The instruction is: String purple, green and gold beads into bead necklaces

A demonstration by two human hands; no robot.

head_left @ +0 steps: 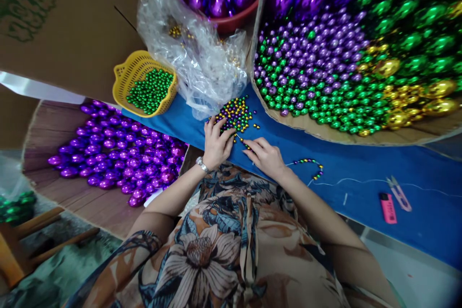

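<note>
A small pile of purple, green and gold beads (236, 114) lies on the blue cloth. Over its near edge is my left hand (217, 147), fingers spread and fingertips among the beads. My right hand (266, 158) is closed in a pinch just right of the pile. From its fingers a thin needle (238, 137) points toward the beads, with a few small beads on it. Behind the right wrist, a threaded string of beads (319, 168) curves over the cloth. Its white thread (346, 180) trails off to the right.
A yellow basket (119, 87) holds green beads. Clear plastic bags (202, 67) lie behind the pile. A large cardboard box (288, 122) of mixed beads stands at right, another box (43, 154) of purple beads at left. Thread snips (399, 193) and a pink lighter (388, 208) rest on the cloth.
</note>
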